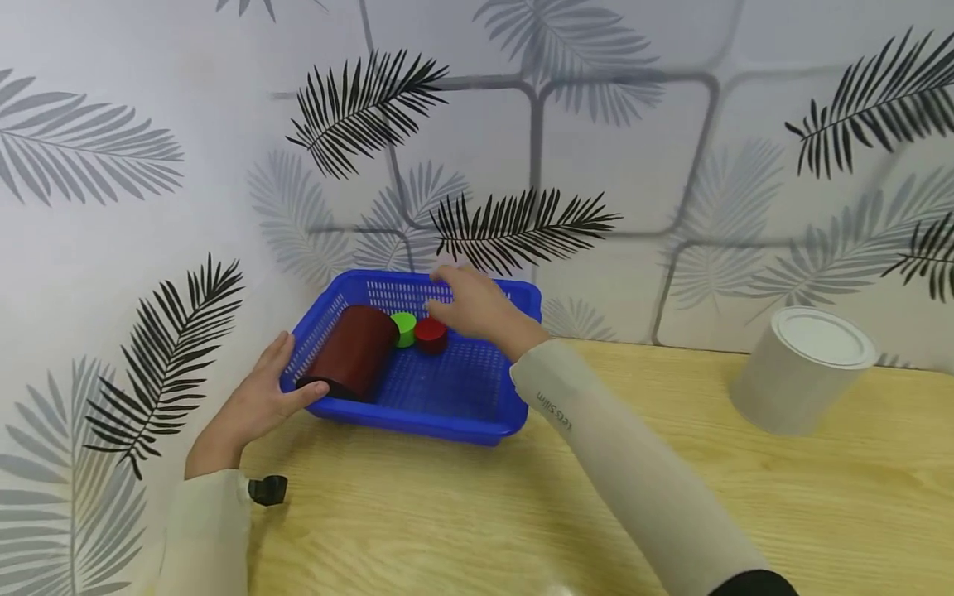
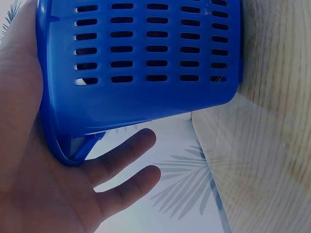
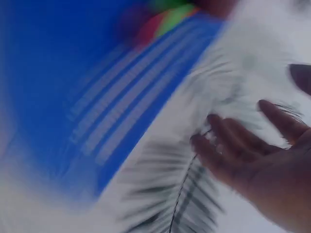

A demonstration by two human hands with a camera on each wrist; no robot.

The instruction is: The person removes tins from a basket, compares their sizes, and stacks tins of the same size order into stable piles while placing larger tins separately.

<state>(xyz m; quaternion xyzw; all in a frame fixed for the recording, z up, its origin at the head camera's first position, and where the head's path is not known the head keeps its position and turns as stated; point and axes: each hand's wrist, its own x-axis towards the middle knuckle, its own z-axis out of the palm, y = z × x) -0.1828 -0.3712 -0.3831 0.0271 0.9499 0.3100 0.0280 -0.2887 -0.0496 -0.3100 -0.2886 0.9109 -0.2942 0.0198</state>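
Note:
A blue plastic basket (image 1: 417,422) with slotted walls stands on the table near the wall. My left hand (image 1: 257,406) rests on its front left corner, thumb along the rim; straight fingers (image 2: 131,187) spread beside the slotted wall in the left wrist view. Inside, a large brown-red cylinder (image 1: 354,352) lies on its side at the left. Next to it are a small bright green cylinder (image 1: 404,329) and a small red cylinder (image 1: 431,334). Over the basket's back part hovers my right hand (image 1: 477,306), fingers loosely bent around nothing; the right wrist view is blurred.
A white can (image 1: 801,372) with a lid stands at the right on the wooden table (image 1: 633,463), close to the wall. Leaf-patterned wall (image 1: 619,165) covering runs behind and along the left side. A small black object (image 1: 268,490) sits by the left sleeve.

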